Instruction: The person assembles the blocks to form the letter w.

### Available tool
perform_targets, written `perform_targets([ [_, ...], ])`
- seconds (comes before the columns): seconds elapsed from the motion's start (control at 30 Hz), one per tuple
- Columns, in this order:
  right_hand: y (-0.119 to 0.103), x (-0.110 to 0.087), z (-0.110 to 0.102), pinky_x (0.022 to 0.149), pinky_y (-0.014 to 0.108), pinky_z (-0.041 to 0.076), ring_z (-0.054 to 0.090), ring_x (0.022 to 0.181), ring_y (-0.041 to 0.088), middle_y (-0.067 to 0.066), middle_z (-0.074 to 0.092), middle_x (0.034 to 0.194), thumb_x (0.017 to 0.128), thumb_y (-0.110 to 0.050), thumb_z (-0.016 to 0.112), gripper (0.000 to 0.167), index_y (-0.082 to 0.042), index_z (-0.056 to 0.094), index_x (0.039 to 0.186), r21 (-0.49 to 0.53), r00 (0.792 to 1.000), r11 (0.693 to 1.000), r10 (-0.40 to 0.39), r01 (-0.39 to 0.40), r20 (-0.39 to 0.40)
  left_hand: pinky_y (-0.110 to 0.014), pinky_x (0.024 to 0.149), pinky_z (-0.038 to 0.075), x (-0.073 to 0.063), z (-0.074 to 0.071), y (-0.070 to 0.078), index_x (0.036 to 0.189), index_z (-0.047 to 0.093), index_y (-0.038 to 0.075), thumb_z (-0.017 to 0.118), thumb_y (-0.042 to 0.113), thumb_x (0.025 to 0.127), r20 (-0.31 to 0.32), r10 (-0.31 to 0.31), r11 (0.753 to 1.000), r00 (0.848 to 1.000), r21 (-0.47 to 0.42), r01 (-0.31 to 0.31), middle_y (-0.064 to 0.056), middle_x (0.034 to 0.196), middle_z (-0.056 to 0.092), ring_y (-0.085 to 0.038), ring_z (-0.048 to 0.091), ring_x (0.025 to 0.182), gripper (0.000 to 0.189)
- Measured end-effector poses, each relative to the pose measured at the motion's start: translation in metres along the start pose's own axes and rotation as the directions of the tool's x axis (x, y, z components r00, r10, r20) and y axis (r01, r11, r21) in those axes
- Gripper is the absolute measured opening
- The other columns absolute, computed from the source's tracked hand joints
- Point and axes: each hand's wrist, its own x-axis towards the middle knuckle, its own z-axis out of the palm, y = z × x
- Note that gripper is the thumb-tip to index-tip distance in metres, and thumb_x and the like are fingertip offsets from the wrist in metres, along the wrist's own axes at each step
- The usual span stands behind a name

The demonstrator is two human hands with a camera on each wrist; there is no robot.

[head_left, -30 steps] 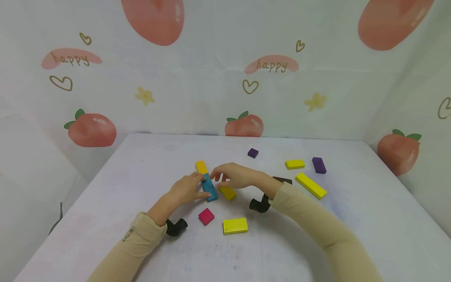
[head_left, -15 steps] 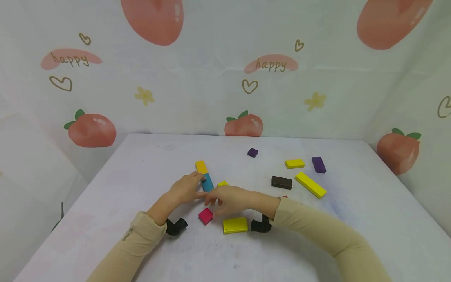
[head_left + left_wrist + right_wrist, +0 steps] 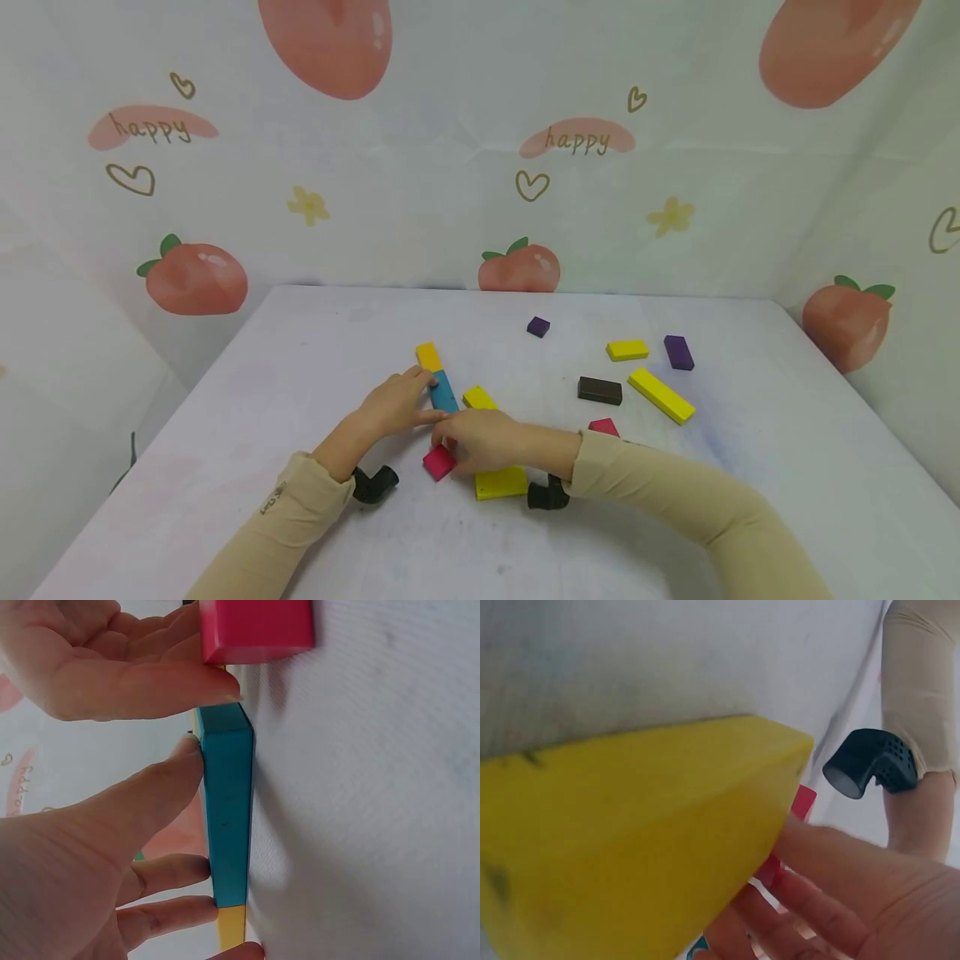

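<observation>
Red block (image 3: 438, 463) sits right at the fingertips of the right hand (image 3: 480, 440); fingers and thumb curve about it, though I can't tell whether they pinch it. Just beyond, the left hand (image 3: 393, 404) lays thumb and fingers on the blue block (image 3: 444, 393), whose far end touches an orange block (image 3: 429, 357). One yellow block (image 3: 501, 485) lies on the right hand's near side, partly hidden by it. For a clean hold, I'd set thumb and forefinger squarely on opposite faces, the left hand pressing lightly so blue and orange don't part.
</observation>
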Motion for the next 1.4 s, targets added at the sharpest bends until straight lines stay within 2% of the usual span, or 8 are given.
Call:
perform_targets([
  [0.2, -0.002, -0.002, 0.001, 0.067, 0.011, 0.043, 0.052, 0.080, 0.004, -0.004, 0.065, 0.094, 0.081, -0.023, 0.073, 0.028, -0.017, 0.063, 0.107, -0.016, 0.999, 1.000, 0.024, -0.025, -0.025, -0.044, 0.085, 0.051, 0.000, 0.001, 0.000, 0.124, 0.053, 0.002, 0.069, 0.037, 0.083, 0.008, -0.008, 1.000, 1.000, -0.002, 0.008, -0.016, 0.125, 0.054, -0.030, 0.056, 0.093, 0.057],
  [0.33, 0.002, -0.006, -0.001, 0.066, 0.013, 0.043, 0.051, 0.080, 0.005, -0.004, 0.063, 0.095, 0.082, -0.024, 0.072, 0.026, -0.018, 0.063, 0.106, 0.028, 0.997, 0.998, 0.051, -0.050, -0.049, -0.044, 0.085, 0.051, 0.000, 0.001, 0.000, 0.122, 0.053, 0.002, 0.070, 0.036, 0.082, 0.005, -0.005, 1.000, 1.000, 0.002, 0.005, -0.016, 0.124, 0.054, -0.030, 0.056, 0.093, 0.055],
  [0.57, 0.014, -0.014, -0.007, 0.071, 0.018, 0.047, 0.055, 0.085, 0.009, -0.002, 0.065, 0.104, 0.082, -0.023, 0.071, 0.032, -0.016, 0.063, 0.112, 0.114, 0.991, 0.990, 0.094, -0.083, -0.091, -0.045, 0.088, 0.050, 0.000, 0.002, 0.000, 0.123, 0.053, 0.002, 0.070, 0.040, 0.081, 0.005, -0.015, 1.000, 1.000, -0.014, 0.015, -0.015, 0.125, 0.053, -0.032, 0.055, 0.096, 0.059],
  [0.73, 0.023, -0.018, -0.008, 0.070, 0.019, 0.046, 0.053, 0.084, 0.010, 0.001, 0.064, 0.100, 0.080, -0.023, 0.073, 0.032, -0.014, 0.064, 0.109, 0.154, 0.983, 0.982, 0.127, -0.107, -0.130, -0.046, 0.091, 0.049, 0.000, 0.002, 0.001, 0.124, 0.053, 0.002, 0.069, 0.040, 0.081, 0.008, -0.011, 1.000, 1.000, -0.021, 0.011, -0.016, 0.129, 0.051, -0.033, 0.056, 0.101, 0.059],
  [0.93, 0.031, -0.022, -0.007, 0.074, 0.024, 0.050, 0.054, 0.088, 0.014, 0.002, 0.062, 0.098, 0.079, -0.024, 0.074, 0.034, -0.013, 0.063, 0.109, 0.194, 0.972, 0.970, 0.177, -0.147, -0.151, -0.046, 0.093, 0.048, 0.002, 0.001, 0.001, 0.124, 0.053, 0.002, 0.069, 0.041, 0.081, 0.020, -0.020, 1.000, 1.000, -0.012, 0.021, -0.016, 0.132, 0.050, -0.033, 0.055, 0.103, 0.060],
  [1.23, 0.038, -0.023, -0.003, 0.069, 0.020, 0.047, 0.053, 0.083, 0.014, 0.000, 0.059, 0.092, 0.079, -0.026, 0.074, 0.032, -0.013, 0.064, 0.106, 0.202, 0.970, 0.970, 0.169, -0.132, -0.177, -0.047, 0.094, 0.048, 0.003, 0.001, 0.000, 0.124, 0.052, 0.003, 0.068, 0.043, 0.081, 0.030, -0.030, 0.999, 0.999, -0.014, 0.031, -0.017, 0.132, 0.050, -0.032, 0.054, 0.103, 0.061],
  [1.4, 0.040, -0.023, -0.002, 0.070, 0.021, 0.047, 0.053, 0.083, 0.014, 0.001, 0.058, 0.092, 0.079, -0.026, 0.074, 0.032, -0.013, 0.064, 0.107, 0.206, 0.968, 0.968, 0.180, -0.143, -0.174, -0.047, 0.094, 0.048, 0.003, 0.001, 0.000, 0.125, 0.052, 0.003, 0.068, 0.044, 0.081, 0.031, -0.027, 0.999, 0.999, -0.017, 0.028, -0.017, 0.133, 0.050, -0.032, 0.054, 0.102, 0.061],
])
